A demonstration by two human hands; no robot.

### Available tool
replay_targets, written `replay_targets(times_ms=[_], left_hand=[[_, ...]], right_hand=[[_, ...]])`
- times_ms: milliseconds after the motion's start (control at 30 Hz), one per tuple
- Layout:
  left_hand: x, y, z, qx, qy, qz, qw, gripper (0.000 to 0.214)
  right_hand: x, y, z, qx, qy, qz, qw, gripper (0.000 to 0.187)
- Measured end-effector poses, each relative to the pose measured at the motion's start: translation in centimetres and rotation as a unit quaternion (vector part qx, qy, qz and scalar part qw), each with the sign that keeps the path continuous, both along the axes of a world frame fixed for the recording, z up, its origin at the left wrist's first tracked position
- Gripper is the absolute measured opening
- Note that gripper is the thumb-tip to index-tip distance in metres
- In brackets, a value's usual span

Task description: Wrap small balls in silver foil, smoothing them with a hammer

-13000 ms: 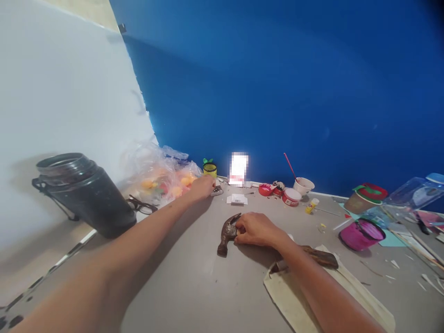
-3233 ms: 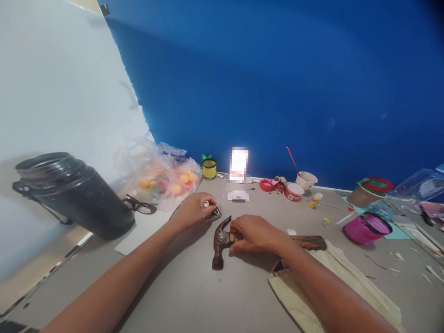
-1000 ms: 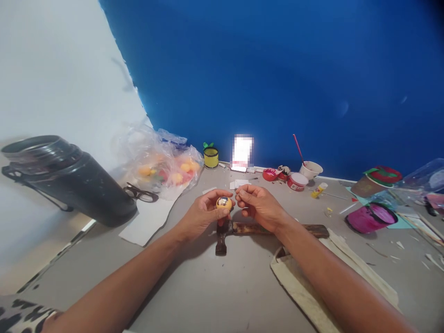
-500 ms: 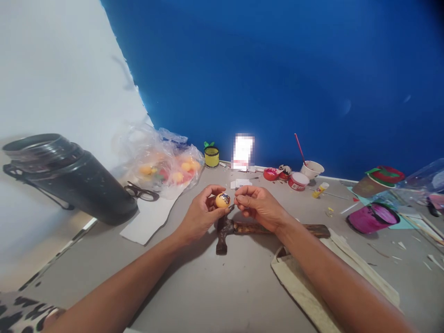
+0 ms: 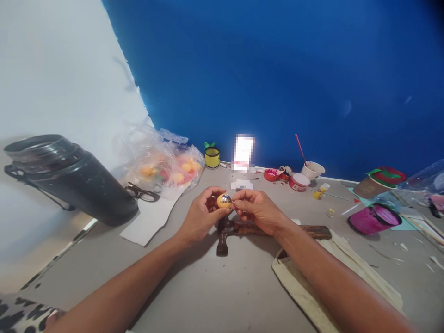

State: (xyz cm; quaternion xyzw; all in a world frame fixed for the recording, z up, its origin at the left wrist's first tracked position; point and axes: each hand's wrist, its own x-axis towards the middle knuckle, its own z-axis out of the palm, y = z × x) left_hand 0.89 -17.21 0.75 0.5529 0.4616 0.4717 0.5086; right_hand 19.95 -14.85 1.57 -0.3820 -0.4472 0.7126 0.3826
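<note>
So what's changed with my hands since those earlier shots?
The right hand let go of the hammer and lifted; the left hand came back from the bag holding an orange ball, right fingertips pinching at it. Jar and scissors stayed put.

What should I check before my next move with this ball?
1. Ball gripped: ok. The left hand wraps it, above the table.
2. Right hand in place: ok. It touches the ball at the silvery patch.
3. Anything pinched in the right hand: cannot tell.
4. What the patch is, or whether it is fixed on: cannot tell.
5. Hammer free: ok. It lies flat on the table under the hands, and neither hand grips it.
6. Scissors out of the way: ok. They lie to the left, apart from both hands.
</note>
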Motion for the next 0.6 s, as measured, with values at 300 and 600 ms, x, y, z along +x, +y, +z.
replay_targets(times_ms=[300,600], left_hand=[[0.19,-0.09,0.10,-0.007,-0.032,-0.006,0.999,0.047],[0.38,-0.18,0.17,-0.022,-0.047,-0.002,0.999,0.043]], right_hand=[[-0.09,0.14,-0.04,0.012,-0.006,-0.013,1.000,0.038],[-0.18,0.11,-0.16,0.008,-0.013,-0.006,1.000,0.038]])
